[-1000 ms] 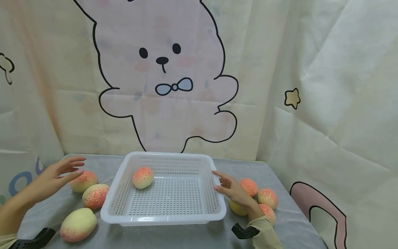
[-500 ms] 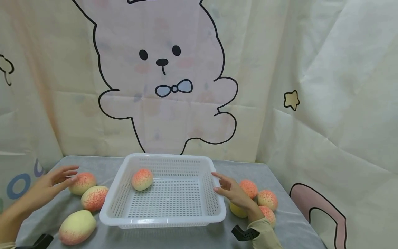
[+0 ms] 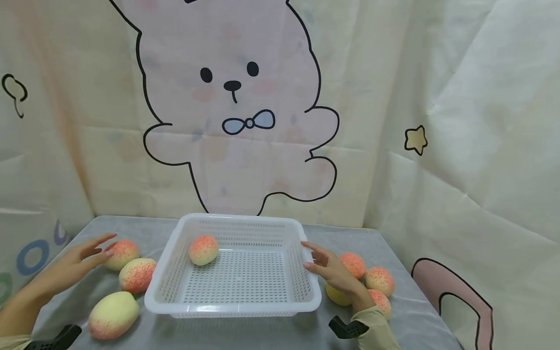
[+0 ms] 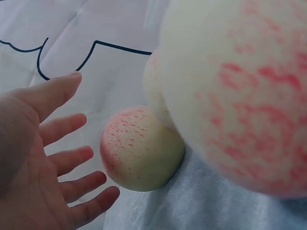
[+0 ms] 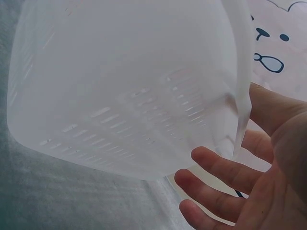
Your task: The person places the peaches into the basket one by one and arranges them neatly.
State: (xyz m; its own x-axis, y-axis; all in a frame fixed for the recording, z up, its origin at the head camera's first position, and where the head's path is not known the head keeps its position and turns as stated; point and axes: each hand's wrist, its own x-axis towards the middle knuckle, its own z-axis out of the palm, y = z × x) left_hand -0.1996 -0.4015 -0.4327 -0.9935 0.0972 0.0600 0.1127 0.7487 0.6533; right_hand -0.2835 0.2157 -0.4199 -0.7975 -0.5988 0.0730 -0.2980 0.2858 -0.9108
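My left hand hovers at the left, fingers spread and relaxed, beside the farthest left peach. In the left wrist view this pink-speckled peach lies just past the fingertips, with nothing in the palm. A second peach and a larger yellow-green one sit nearer. My right hand holds the right rim of a white slotted plastic basket. In the right wrist view thumb and index finger reach behind the rim; the other fingers extend below it. One peach rests inside, back left.
Right of the basket, several peaches cluster, including an orange-pink one and a speckled one; my right forearm partly covers them. A grey cloth covers the table. Behind stands a curtain with a bear print.
My left hand has lowered slightly and come closer to the farthest left peach. My right hand stays on the basket rim. The head view has shifted a little.
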